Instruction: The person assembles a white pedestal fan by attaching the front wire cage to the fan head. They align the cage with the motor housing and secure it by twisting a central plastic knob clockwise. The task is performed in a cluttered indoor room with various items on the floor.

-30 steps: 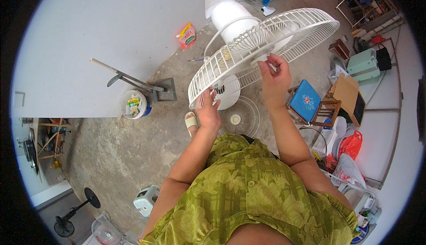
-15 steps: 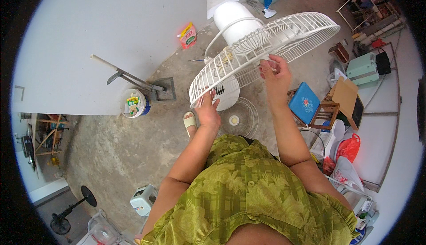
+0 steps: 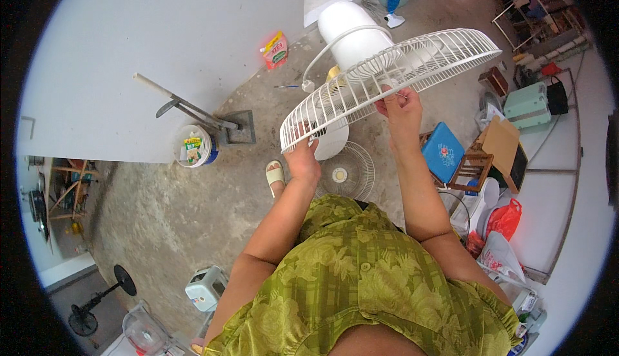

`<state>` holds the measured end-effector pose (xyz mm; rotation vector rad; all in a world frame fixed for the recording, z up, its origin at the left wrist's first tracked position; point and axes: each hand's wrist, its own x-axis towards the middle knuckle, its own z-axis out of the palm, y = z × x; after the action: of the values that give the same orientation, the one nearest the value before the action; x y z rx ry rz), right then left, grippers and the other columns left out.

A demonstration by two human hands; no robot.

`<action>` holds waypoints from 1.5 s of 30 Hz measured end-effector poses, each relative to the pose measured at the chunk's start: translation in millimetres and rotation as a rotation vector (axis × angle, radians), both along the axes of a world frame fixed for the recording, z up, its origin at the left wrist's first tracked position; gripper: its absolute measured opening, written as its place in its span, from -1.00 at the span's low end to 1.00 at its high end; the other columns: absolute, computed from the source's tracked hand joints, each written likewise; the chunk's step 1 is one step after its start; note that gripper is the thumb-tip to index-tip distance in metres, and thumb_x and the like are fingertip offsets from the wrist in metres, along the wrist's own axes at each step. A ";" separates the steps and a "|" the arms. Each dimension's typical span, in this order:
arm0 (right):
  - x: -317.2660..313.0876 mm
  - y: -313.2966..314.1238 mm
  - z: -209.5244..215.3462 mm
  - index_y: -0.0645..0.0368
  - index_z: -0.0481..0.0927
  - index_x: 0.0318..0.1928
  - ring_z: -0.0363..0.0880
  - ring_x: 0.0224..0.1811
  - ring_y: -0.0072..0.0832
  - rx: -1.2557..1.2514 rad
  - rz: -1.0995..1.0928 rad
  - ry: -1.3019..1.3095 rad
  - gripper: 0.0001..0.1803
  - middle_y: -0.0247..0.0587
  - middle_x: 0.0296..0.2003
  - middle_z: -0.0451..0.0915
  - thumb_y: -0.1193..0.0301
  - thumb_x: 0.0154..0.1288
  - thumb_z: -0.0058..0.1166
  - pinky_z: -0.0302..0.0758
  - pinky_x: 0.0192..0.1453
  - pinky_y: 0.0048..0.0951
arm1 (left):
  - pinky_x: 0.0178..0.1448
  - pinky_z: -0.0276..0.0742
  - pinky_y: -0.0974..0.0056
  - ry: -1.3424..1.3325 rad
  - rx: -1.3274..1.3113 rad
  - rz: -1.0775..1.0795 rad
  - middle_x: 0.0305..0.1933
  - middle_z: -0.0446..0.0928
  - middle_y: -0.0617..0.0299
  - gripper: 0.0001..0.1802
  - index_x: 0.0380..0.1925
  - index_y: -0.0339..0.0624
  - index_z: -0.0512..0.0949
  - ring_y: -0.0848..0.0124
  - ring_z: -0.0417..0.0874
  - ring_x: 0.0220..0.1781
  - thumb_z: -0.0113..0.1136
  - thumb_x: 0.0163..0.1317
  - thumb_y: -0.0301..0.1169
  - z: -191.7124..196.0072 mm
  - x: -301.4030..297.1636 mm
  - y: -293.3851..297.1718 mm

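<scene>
Standing on rough concrete floor [image 3: 148,227], both hands closed on white fan grille [image 3: 387,76], left hand [image 3: 303,159], right hand [image 3: 401,108], cluttered room.

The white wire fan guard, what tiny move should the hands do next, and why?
Probably press the white wire fan guard squarely onto the white fan motor housing. Left hand and right hand both grip its rim, and it sits tilted right against the housing.

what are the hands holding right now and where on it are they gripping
Both hands hold the round white wire fan guard. The left hand grips its lower-left rim; the right hand grips the near rim further right, fingers hooked through the wires.
</scene>
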<state>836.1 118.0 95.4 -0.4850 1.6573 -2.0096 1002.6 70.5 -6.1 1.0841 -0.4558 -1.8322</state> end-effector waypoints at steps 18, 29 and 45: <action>0.3 3.9 -9.0 0.26 0.37 -0.03 0.39 -0.26 -0.58 0.093 -0.019 0.514 -0.47 -0.26 -0.29 0.42 0.50 -0.03 0.32 0.47 -0.29 -0.59 | -0.01 0.41 0.22 -0.032 -0.051 0.011 -0.01 0.46 0.30 -0.63 -0.05 -0.08 0.43 0.40 0.45 0.03 0.14 0.21 -0.17 -4.9 1.0 1.2; 5.3 4.4 -2.3 0.27 0.41 -0.06 0.40 -0.27 -0.57 0.117 -0.052 0.630 -0.50 -0.27 -0.31 0.42 0.56 -0.06 0.31 0.47 -0.26 -0.58 | 0.00 0.41 0.20 -0.011 0.012 0.037 -0.04 0.52 0.32 -0.71 -0.06 -0.05 0.47 0.45 0.49 0.01 0.15 0.19 -0.40 3.7 1.8 1.7; -1.5 6.9 -11.0 0.28 0.44 0.00 0.42 -0.21 -0.56 0.063 -0.037 0.622 -0.53 -0.24 -0.23 0.42 0.60 0.02 0.24 0.48 -0.16 -0.57 | 0.03 0.41 0.17 -0.018 0.048 0.048 -0.01 0.50 0.29 -0.70 -0.06 -0.10 0.44 0.42 0.48 0.04 0.15 0.19 -0.42 6.6 1.4 1.9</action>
<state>834.6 124.9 84.4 -1.1515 2.0787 -1.9365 1004.0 72.4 0.5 1.1357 -0.3945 -1.8009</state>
